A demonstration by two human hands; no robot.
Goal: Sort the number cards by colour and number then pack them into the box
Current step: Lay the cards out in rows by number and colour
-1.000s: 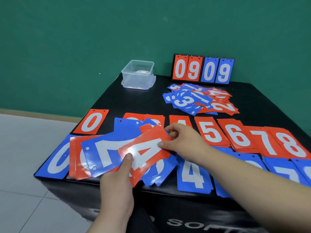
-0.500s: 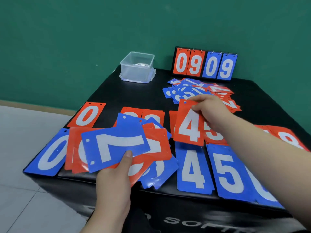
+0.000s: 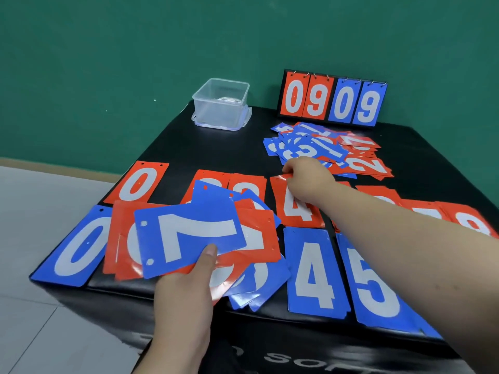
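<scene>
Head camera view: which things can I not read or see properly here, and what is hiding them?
Head view throughout.
1. Red row beyond the red 4 card: the right arm covers most numerals.
2. Held cards in the left hand: the blue 7 card on top hides those below.
3. Clear box: something pale inside, too small to identify.
4. Loose pile: cards overlap, many numerals covered.

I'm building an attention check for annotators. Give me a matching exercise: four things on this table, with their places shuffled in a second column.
1 clear box
2 red 4 card
3 blue 7 card
4 flip scoreboard

A topmost in the card fan the left hand holds
B upright at the far edge of the table
C right hand grips its top edge
D far left of the table

Pairs: 1-D, 2-C, 3-A, 4-B
</scene>
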